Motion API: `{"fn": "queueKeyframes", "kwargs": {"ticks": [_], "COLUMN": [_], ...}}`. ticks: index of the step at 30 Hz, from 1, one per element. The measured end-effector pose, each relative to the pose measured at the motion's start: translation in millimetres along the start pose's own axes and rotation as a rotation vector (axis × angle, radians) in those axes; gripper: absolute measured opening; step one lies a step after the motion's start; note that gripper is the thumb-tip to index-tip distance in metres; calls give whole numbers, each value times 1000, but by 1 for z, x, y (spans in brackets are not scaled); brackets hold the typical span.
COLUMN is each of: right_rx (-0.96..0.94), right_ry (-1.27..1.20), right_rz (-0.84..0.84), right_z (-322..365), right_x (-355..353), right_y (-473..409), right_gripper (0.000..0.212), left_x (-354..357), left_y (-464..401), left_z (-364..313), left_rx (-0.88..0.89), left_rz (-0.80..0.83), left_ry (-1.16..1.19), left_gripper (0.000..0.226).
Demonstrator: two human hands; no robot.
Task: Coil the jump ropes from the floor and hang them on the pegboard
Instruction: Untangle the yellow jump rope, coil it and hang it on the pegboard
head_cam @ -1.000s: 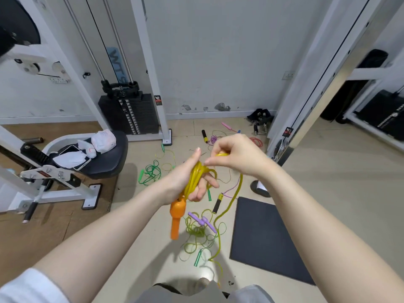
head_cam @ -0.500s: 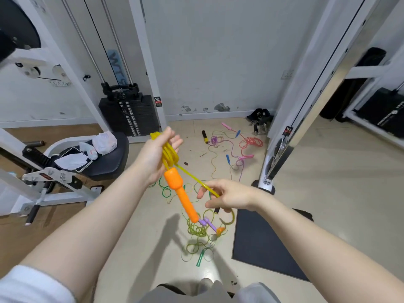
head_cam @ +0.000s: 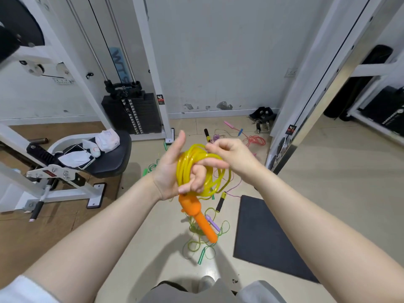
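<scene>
A yellow jump rope (head_cam: 192, 162) is wound in several loops around my left hand (head_cam: 172, 171), whose fingers curl over the coil while the thumb sticks up. Its orange handles (head_cam: 196, 213) hang below that hand. My right hand (head_cam: 229, 158) pinches the rope at the top of the coil. On the floor beneath lie a green rope (head_cam: 201, 243) with purple handles (head_cam: 213, 223) across it, a black-and-yellow handle (head_cam: 220, 202), a pink rope (head_cam: 254, 141) and another green rope (head_cam: 153, 167). No pegboard is in view.
A weight stack machine (head_cam: 135, 114) stands at the back wall. A black seat (head_cam: 113, 158) at left carries white cloths and a phone. A dark mat (head_cam: 266, 237) lies on the floor at right. White frame posts (head_cam: 306, 84) rise on the right.
My right hand has come up from below and carried the rope over the top of the coil, adding a loop. My left hand has shifted right and lower, and the orange handles swing beneath it.
</scene>
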State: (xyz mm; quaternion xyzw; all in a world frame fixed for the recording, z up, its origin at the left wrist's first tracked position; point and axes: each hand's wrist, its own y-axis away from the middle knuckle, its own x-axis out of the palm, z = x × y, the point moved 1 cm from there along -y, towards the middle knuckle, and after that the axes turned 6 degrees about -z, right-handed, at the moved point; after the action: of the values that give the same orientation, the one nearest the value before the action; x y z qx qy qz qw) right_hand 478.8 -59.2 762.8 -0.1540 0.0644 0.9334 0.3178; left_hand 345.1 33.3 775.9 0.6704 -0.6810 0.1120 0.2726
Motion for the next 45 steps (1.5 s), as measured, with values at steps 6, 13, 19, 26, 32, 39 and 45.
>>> {"fn": "queueKeyframes", "kwargs": {"ticks": [6,13,19,26,32,39,45], "right_rx": [249,125,-109,22,255,-35,-219], "right_ry": [164,274,131,-182,73,606,487], "right_rz": [443,686,175,138,428,557,262], "right_z": [-13,14,34,11,-33,10,30], "right_x": [25,16,-14,-6,3,6,-22], "right_y": [23,34,10,6,26,29,15], "right_gripper": [20,18,18,26,39,21,20], "left_x": [-6,-47,-9,14,-19,-51,-13], "left_y": [-12,-16,-8,-8,-20,-19,-8], "left_z": [-4,22,13,-6,-11,19,20], "left_rx": [329,192,-184,113,376,-5,-390], "left_rz": [-507,-850,-248,268,-443,-743,-193], "left_ry": [144,-408,-486,-3,229,-537,-560], "left_gripper": [48,39,95,87,84,32,92]}}
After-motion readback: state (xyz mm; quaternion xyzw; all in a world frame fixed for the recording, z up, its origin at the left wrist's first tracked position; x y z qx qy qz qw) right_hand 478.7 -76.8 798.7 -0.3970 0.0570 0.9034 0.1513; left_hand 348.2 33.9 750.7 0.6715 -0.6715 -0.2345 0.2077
